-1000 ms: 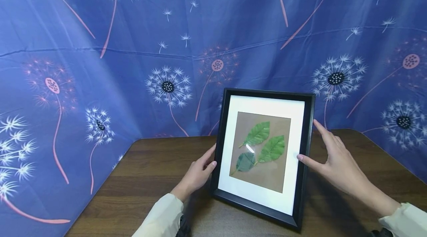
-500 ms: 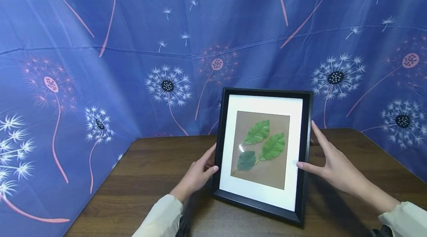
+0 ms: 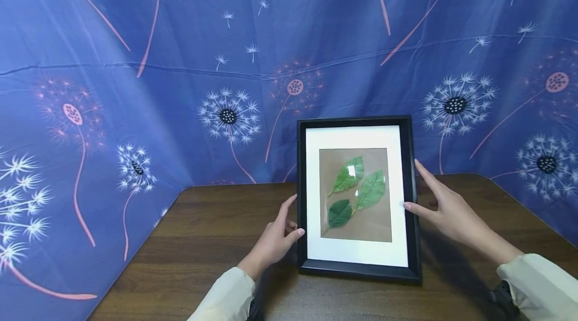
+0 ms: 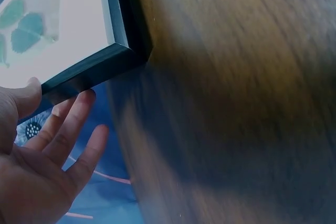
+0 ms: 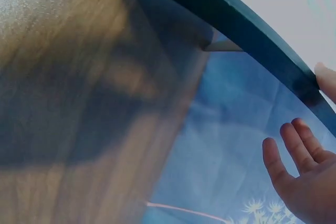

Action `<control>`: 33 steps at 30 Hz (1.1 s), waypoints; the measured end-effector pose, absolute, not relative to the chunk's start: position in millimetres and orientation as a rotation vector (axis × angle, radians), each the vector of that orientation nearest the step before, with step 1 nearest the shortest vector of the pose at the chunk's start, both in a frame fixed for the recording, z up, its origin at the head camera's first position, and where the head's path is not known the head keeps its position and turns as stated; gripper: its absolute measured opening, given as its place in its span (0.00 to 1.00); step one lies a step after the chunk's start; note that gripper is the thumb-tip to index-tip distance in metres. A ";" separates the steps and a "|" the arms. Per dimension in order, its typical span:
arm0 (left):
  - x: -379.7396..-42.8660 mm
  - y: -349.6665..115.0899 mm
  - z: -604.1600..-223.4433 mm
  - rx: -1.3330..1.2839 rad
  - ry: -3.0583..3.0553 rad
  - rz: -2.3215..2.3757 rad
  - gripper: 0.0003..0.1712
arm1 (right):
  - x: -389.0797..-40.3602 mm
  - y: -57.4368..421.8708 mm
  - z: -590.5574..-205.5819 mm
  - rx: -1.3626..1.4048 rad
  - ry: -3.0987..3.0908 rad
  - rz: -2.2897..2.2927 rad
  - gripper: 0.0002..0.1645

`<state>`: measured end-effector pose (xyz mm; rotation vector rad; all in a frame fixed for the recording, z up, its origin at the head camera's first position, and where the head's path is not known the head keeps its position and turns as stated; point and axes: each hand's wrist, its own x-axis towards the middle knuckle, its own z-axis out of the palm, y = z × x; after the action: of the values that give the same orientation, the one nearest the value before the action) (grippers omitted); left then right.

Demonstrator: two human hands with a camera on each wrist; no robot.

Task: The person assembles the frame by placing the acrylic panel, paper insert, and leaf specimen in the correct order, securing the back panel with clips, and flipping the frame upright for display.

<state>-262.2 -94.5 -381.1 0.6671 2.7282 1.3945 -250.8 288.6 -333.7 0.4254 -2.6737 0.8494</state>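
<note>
A black picture frame (image 3: pixel 358 272) stands nearly upright on the table, tipped slightly back. Inside it, a white mat surrounds a brown panel with several green leaves (image 3: pixel 339 213). My left hand (image 3: pixel 273 243) holds the frame's left side, thumb on the front edge and fingers toward the back. On the opposite side, my right hand (image 3: pixel 451 210) holds the edge with its thumb in front and index finger along the side. Three spread fingers (image 5: pixel 273 161) of that hand stand off the frame in the right wrist view. The frame's back is hidden.
A brown wooden table (image 3: pixel 189 246) lies under the frame. Blue cloth (image 3: pixel 180 110) with printed dandelions hangs behind and beside it. Behind the frame, a thin pale piece (image 5: pixel 226 45) sticks out in the right wrist view; its kind is unclear.
The picture frame has turned from a clockwise lean to nearly straight, and its lower right corner has risen in view. Both hands have moved along with it, still holding its sides.
</note>
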 end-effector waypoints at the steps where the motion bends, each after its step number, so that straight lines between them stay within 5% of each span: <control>1: -261.8 -93.6 -381.3 0.666 2.731 1.392 0.45 | -250.8 288.5 -334.9 0.409 -2.679 0.843 0.61; 10: -258.4 -88.1 -382.3 0.648 2.776 1.363 0.45 | -238.7 283.7 -351.8 0.386 -2.675 0.826 0.53; 21: -242.0 -80.1 -380.9 0.559 2.889 1.141 0.52 | -216.0 299.1 -383.8 0.622 -2.861 1.034 0.77; 33: -239.9 -70.1 -382.0 0.472 2.936 1.071 0.58 | -224.2 294.7 -384.4 0.636 -2.894 1.158 0.77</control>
<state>-239.9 -70.1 -382.0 0.4719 2.9360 1.0713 -224.2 294.7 -384.4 0.6364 -2.8940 1.1582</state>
